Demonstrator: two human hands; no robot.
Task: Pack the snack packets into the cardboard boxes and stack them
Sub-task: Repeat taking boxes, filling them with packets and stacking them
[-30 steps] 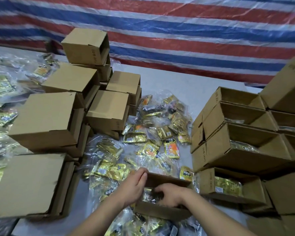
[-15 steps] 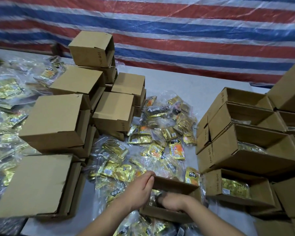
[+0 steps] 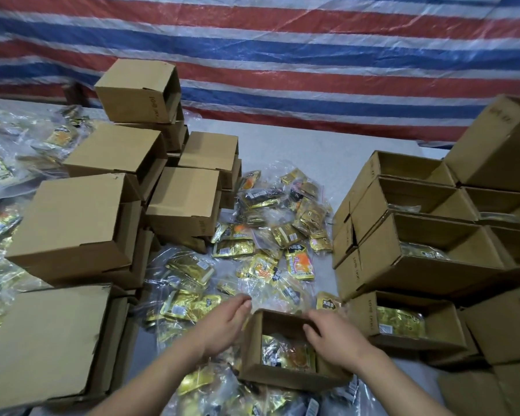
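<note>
Here, open cardboard box (image 3: 285,376) between hands, left hand (image 3: 222,325) spread beside it, right hand (image 3: 332,337) gripping its rim, packets inside.

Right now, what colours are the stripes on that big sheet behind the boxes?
Red, blue and white stripes on the tarpaulin sheet, shown best in the head view.
</note>
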